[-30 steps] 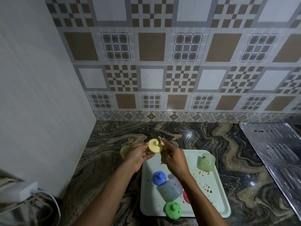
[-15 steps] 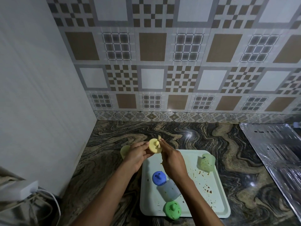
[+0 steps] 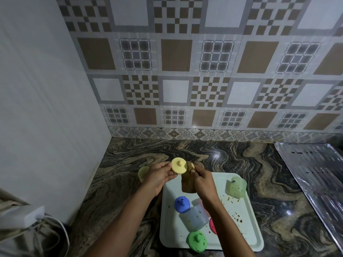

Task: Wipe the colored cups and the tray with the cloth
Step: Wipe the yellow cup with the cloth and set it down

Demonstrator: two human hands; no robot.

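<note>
My left hand (image 3: 159, 174) holds a round yellow lid (image 3: 179, 165) with a knob, above the far left corner of the pale tray (image 3: 248, 225). My right hand (image 3: 203, 179) grips a tan cloth (image 3: 188, 183) that hangs down next to the lid. A yellow cup (image 3: 143, 173) stands on the counter behind my left hand. On the tray are a blue lid (image 3: 182, 204), a clear bluish cup (image 3: 195, 217) on its side, a green lid (image 3: 196, 241), a red piece (image 3: 213, 225) partly hidden by my right arm, and a light green cup (image 3: 236, 186). Brown crumbs dot the tray.
The tray lies on a dark marbled counter (image 3: 278, 182) in a corner, with a white wall on the left and patterned tiles behind. A ribbed steel drainboard (image 3: 315, 175) lies at the right. A white adapter with cables (image 3: 27, 217) sits at the lower left.
The cloth has come away from the yellow lid's face and now hangs down below my right hand. Both hands stay over the tray's far left corner.
</note>
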